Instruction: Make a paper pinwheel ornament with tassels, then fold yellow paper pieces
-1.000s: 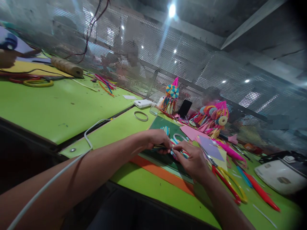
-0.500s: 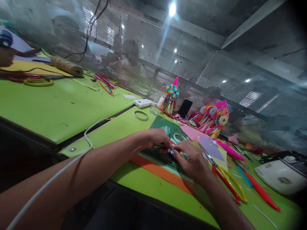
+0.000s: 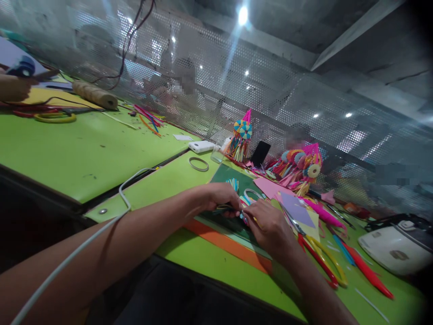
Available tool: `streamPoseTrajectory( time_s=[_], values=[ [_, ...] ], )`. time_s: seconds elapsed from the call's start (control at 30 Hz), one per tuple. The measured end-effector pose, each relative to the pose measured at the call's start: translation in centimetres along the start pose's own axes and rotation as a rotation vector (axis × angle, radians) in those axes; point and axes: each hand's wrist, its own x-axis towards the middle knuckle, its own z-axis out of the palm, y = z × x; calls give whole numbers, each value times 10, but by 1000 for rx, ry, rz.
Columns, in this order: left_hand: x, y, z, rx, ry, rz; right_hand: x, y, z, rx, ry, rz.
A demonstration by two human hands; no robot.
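My left hand (image 3: 226, 197) and my right hand (image 3: 269, 222) meet over dark green paper (image 3: 221, 174), thumbs and fingertips closed in a pinch. Between them they grip a small multicoloured paper piece (image 3: 244, 217); most of it is covered by fingers, so its exact form cannot be made out. Just beyond the fingers lie a fringed bundle of blue, white and yellow paper strips (image 3: 233, 183) and a pale ring (image 3: 251, 194). An orange sheet (image 3: 233, 247) runs under the near edge of the green paper. Right of my right hand rest scissors (image 3: 323, 259) with red and yellow handles.
Colourful tasselled paper ornaments (image 3: 242, 131) stand by the perforated metal screen, near a black phone (image 3: 260, 154). A white cable (image 3: 81, 248) crosses over my left forearm. A white pouch-like object (image 3: 392, 248) sits right. Far left, another person's hand (image 3: 15, 88) holds a dark blue tool.
My hands stay almost in place; the coloured paper between them has turned slightly and shows less under my right hand. The other person's hand and blue tool have shifted right.
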Motion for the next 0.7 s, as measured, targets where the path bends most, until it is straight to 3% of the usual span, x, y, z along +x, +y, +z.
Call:
streamPoseTrajectory(
  time_s=[0.13,0.47,0.6,0.7],
  values=[
    [-1,1,1,-12,-1,-12,1,-2,1,-48,6,-9],
    [2,-1,-1,-10,-1,-25,-1,3,0,87,49,15],
    [0,0,1,-2,-1,-5,-1,2,-2,161,131,146],
    [-1,0,1,4,-7,36,-2,2,-2,232,118,230]
  ],
)
